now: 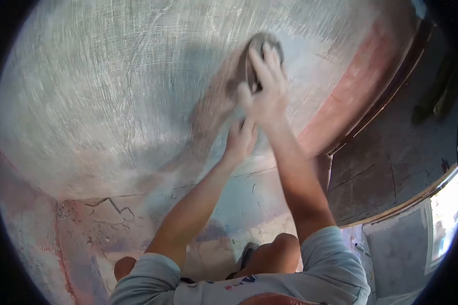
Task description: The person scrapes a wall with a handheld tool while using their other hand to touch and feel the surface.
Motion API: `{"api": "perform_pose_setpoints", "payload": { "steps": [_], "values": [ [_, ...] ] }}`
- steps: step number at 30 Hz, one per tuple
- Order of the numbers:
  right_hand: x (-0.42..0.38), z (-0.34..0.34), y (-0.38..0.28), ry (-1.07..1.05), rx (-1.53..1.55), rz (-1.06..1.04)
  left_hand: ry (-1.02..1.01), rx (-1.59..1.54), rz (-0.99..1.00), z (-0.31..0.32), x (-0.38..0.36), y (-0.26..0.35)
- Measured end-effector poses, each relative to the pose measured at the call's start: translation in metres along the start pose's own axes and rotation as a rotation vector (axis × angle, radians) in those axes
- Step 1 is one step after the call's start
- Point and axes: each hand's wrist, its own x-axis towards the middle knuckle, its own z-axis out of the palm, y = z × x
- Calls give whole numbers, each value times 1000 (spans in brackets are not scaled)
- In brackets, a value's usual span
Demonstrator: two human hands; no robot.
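Pressed to the scratched, chalky grey-white wall [137, 76] is a dark, round-ended hand tool [264, 39]. My right hand [269, 94] is closed on it, with fingers laid over its upper part; motion blur hides its exact kind. My left hand [240, 138] is just below and left of my right hand, near the right wrist. Its fingers are blurred and partly overlapped. Both arms reach up and forward, and a shadow of the hands falls on the wall to the left.
A reddish band [348, 84] borders the wall on the right. Beyond it lies a dark panel [376, 168] with a curved edge. Cracked, patchy plaster [112, 213] shows at the lower left. My bent knee [285, 249] is below my arms, and a bright window [445, 218] is at the right.
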Motion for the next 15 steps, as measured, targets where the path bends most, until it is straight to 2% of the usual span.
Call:
{"api": "perform_pose_setpoints", "payload": {
  "steps": [1,4,5,7,9,12,14,15],
  "values": [
    [21,-1,9,9,-16,1,-48,-35,-3,10,10,22],
    [32,-2,18,20,-19,-31,-117,-117,-64,15,22,21],
    [21,-4,14,7,-36,-26,-120,-119,-71,16,17,13],
    [-18,-2,7,-68,-18,14,39,-141,-86,6,-4,-25],
    [-69,-4,-10,-167,31,75,69,-125,-106,-16,-34,-74],
    [-101,-1,-22,-196,32,97,69,13,-171,-29,-65,-83],
    [-79,-8,-13,-191,48,82,46,35,3,-21,-52,-74],
    [-56,-5,-6,-104,25,27,44,54,78,-12,-36,-57]
  ]
}}
